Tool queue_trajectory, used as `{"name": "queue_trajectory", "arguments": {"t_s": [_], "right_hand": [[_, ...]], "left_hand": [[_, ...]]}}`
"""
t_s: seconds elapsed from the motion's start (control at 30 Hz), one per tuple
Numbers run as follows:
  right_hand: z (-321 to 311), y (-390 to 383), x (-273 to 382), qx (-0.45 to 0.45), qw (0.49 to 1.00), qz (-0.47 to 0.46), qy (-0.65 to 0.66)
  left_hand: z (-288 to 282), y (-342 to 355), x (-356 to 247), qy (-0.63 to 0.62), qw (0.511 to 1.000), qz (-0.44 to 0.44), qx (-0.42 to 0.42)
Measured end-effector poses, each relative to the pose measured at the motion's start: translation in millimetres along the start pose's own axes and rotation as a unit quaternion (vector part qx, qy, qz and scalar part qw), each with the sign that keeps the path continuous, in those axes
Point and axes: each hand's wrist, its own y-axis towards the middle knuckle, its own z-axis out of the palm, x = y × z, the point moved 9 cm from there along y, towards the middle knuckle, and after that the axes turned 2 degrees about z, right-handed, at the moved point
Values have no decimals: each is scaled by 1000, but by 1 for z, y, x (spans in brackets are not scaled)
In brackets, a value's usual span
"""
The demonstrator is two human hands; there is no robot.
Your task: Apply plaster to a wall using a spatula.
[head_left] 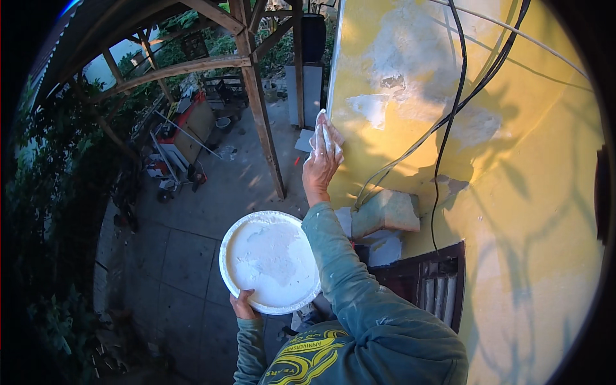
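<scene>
My left hand (245, 301) grips the lower left rim of a round white tray (266, 253), coated inside with white, paste-like material. My right hand (321, 160) is raised at the left edge of the yellow wall (520, 192), its white-smeared fingers closed on a pale, white-coated pad or cloth (337, 138), whose exact kind I cannot make out. White patches and flaking spots (372, 108) mark the wall to the right of this hand.
Dark cables (459, 77) hang across the wall, above a block ledge (385, 215) and a dark framed opening (423, 285). A wooden post (260, 128) stands on the concrete floor (179, 250) below, near a cluttered red-topped box (186, 131). Plants fill the left side.
</scene>
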Motion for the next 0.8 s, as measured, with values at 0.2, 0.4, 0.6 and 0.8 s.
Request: {"name": "queue_trajectory", "arguments": {"t_s": [0.2,0.4,0.6,0.8], "right_hand": [[-86,27,-27,-112,993,-20,41],[-83,80,-10,-155,987,9,-30],[-31,16,-2,64,994,-33,77],[-118,92,-15,-135,990,-20,-16]], "left_hand": [[-5,0,10,-8,1000,-3,-10],[6,3,8,-11,1000,-3,15],[9,-1,-1,-16,1000,5,7],[0,-4,6,-13,1000,3,-11]]}}
